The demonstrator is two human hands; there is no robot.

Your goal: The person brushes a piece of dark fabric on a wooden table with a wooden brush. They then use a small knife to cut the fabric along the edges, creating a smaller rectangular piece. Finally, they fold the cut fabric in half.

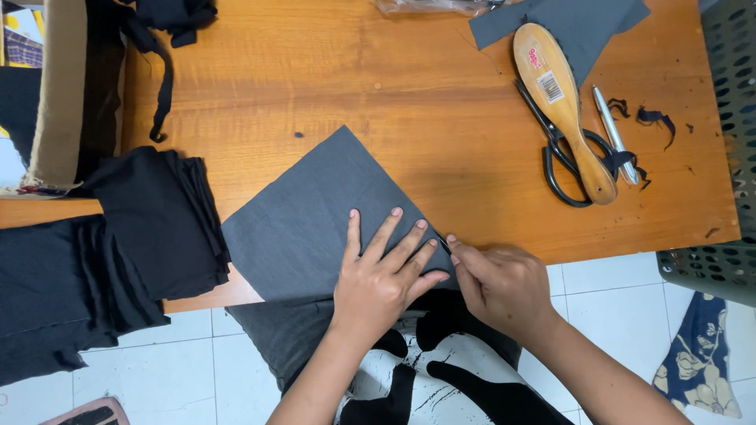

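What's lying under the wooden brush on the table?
Black-handled scissors lie under the wooden brush; their handle loops and part of the blades show. The brush head overlaps a grey fabric piece. The scissors' middle is covered.

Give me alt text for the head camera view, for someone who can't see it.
Seen from above, a left hand presses flat on a grey fabric piece at the edge of a wooden table, while the right hand pinches its corner. Black scissors, a wooden brush and a pen lie to the right; black folded cloth lies left.
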